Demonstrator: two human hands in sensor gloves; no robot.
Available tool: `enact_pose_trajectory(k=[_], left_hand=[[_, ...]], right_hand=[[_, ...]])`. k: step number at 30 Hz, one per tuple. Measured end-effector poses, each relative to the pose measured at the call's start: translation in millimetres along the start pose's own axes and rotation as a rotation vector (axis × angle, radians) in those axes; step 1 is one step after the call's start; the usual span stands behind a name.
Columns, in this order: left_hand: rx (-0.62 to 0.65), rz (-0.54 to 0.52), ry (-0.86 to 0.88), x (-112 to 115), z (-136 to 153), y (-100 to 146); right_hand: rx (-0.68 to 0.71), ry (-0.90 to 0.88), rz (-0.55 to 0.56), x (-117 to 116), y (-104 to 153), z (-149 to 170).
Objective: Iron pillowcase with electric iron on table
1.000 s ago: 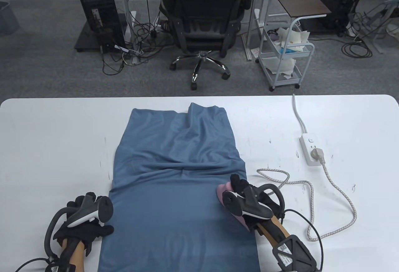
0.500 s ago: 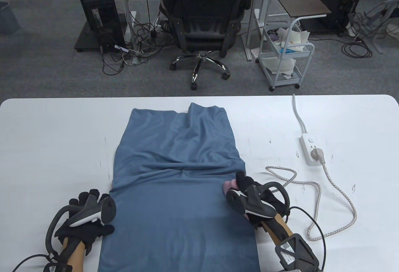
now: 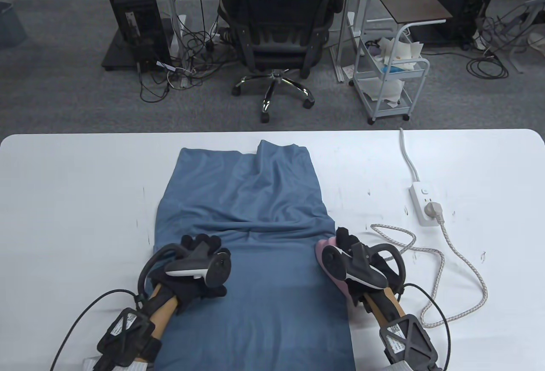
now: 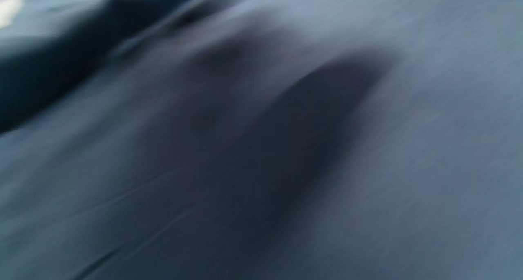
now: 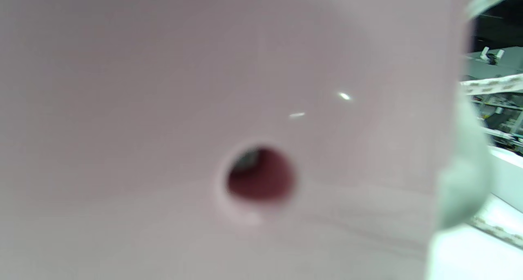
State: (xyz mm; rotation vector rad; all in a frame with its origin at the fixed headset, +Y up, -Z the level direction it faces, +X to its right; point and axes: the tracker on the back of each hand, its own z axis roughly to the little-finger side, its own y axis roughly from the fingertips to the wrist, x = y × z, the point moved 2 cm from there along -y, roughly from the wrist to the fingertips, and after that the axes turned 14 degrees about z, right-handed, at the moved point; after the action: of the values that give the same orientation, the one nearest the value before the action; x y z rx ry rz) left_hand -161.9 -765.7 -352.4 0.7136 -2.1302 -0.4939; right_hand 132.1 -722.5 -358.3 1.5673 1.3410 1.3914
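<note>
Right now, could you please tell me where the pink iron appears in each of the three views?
Table view: the pink iron sits lower right, on the pillowcase's right edge, mostly hidden under the right hand.
Left wrist view: not in it; only blue fabric.
Right wrist view: its blurred pink body fills most of the picture.
Shared landmark: the speckled cord, also at that view's right edge.

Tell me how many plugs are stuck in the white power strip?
1. A single plug sits in the power strip on the table's right side; its braided cord loops back toward the pink iron under the right hand.
</note>
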Motion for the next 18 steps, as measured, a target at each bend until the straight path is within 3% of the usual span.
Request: enact_pose_trajectory(k=[5, 8, 13, 18], left_hand=[[0.204, 0.023, 0.051, -12, -38, -26], [0.304, 0.112, 0.097, -10, -49, -36], [0.240, 0.120, -0.002, -2, -54, -45], [0.271, 0.104, -0.002, 5, -61, -40]], right_hand=[[0.022, 0.024, -0.014, 0, 3, 1], [0.042, 0.043, 0.032, 5, 5, -2], [0.010, -0.002, 0.118, 19, 6, 6], [0.015, -0.041, 0.182, 36, 7, 6]])
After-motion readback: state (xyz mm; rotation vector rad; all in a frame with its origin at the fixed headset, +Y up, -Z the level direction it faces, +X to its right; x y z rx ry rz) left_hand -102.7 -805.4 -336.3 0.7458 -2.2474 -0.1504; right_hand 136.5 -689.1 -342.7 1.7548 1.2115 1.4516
